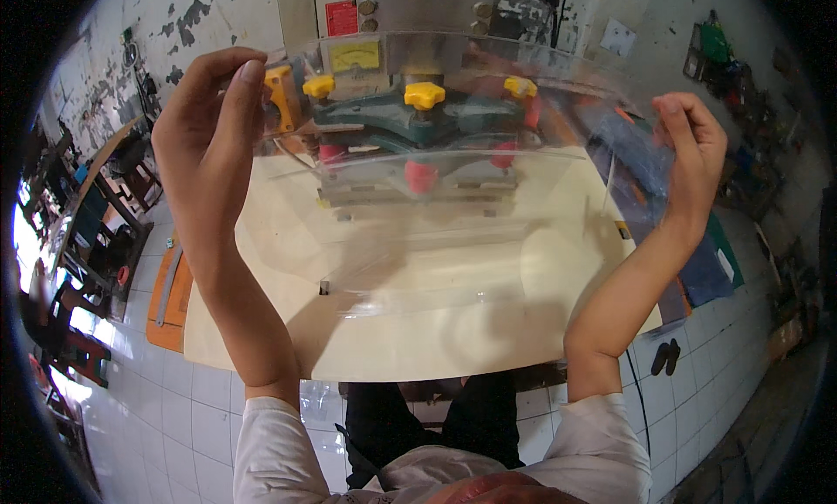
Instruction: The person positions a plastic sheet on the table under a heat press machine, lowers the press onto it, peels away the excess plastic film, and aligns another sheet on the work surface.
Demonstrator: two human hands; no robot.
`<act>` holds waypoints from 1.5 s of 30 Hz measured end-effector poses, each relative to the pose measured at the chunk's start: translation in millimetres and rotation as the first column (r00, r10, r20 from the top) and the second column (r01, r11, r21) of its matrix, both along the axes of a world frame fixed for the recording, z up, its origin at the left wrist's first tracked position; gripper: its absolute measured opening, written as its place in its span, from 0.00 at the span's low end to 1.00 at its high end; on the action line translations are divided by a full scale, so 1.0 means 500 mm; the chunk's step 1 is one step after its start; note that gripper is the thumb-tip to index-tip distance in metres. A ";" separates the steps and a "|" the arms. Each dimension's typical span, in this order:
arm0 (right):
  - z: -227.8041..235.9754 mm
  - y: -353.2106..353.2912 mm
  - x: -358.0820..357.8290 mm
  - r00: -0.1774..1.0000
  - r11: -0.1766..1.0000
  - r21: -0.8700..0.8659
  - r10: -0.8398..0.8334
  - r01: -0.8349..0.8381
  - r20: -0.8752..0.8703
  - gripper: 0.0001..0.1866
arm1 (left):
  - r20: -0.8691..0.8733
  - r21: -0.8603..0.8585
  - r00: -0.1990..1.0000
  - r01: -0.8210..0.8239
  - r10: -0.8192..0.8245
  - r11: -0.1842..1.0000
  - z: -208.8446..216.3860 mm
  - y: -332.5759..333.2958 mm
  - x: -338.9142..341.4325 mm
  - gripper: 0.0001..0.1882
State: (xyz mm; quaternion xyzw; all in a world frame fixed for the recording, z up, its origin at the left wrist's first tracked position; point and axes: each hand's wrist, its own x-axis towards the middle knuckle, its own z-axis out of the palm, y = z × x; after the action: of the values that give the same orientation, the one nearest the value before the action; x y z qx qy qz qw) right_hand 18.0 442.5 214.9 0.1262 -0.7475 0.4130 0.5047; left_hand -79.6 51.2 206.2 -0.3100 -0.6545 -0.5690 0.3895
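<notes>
Raised before me is a sheet of clear plastic film (571,75), held up by its two sides. My left hand (214,112) pinches its left edge between thumb and fingers. At the opposite edge my right hand (695,142) pinches it the same way. Through the film shows a dark green machine head (423,125) with yellow knobs (425,96) on top and red parts (420,176) beneath. Below the film, more clear plastic (427,273) lies on the cream worktable (418,351); how many layers it has I cannot tell.
Blue translucent sheeting (702,273) lies along the table's right side. An orange board (170,299) juts out at the left. Behind the machine head are an upright grey column (427,11) and a yellow meter (356,56). Dark slippers (665,357) rest on the tiled floor.
</notes>
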 end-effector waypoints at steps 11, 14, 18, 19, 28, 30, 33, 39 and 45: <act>0.013 -0.070 0.205 0.974 0.993 0.074 -0.079 0.097 -0.214 0.12 | -0.055 -0.025 0.997 -0.055 0.054 0.998 0.001 -0.074 0.170 0.09; 0.046 -0.085 0.238 0.976 0.967 0.164 -0.175 0.196 -0.131 0.10 | -0.012 -0.102 0.987 -0.163 0.163 0.981 0.024 -0.102 0.214 0.10; 0.091 -0.105 0.268 0.938 0.919 0.260 -0.332 0.298 0.101 0.09 | 0.007 -0.260 0.963 -0.257 0.268 0.931 0.059 -0.110 0.218 0.10; 0.091 -0.092 0.247 0.941 0.925 0.259 -0.317 0.279 0.116 0.09 | 0.009 -0.337 0.966 -0.239 0.257 0.911 0.066 -0.111 0.211 0.10; -0.090 0.018 -0.002 0.757 0.947 0.276 -0.059 -0.164 0.650 0.11 | 0.482 -0.614 0.872 0.404 -0.082 0.678 -0.103 -0.079 -0.035 0.17; -0.148 0.029 -0.033 0.727 0.958 0.197 0.017 -0.209 0.687 0.12 | 0.615 -0.574 0.780 0.543 -0.115 0.613 -0.157 -0.096 -0.057 0.20; -0.192 0.049 -0.061 0.628 0.936 0.287 -0.100 -0.204 0.772 0.11 | 0.591 -0.709 0.807 0.526 -0.010 0.470 -0.207 -0.122 -0.084 0.19; -0.269 0.078 -0.095 0.670 0.920 0.381 -0.229 -0.088 0.706 0.14 | 0.570 -0.815 0.744 0.457 0.348 0.357 -0.246 -0.176 -0.128 0.15; -0.309 0.031 -0.133 0.619 0.609 0.790 -0.592 -0.075 0.516 0.12 | -0.284 -0.956 0.732 -0.265 0.620 -0.125 -0.295 -0.146 -0.143 0.13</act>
State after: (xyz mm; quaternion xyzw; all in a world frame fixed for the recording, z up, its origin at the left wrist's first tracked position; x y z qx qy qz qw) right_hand -48.5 458.0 60.6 0.0203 -0.9931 -0.0076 0.1156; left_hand -151.0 -21.9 58.9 -0.1620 -0.9616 0.1602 0.1528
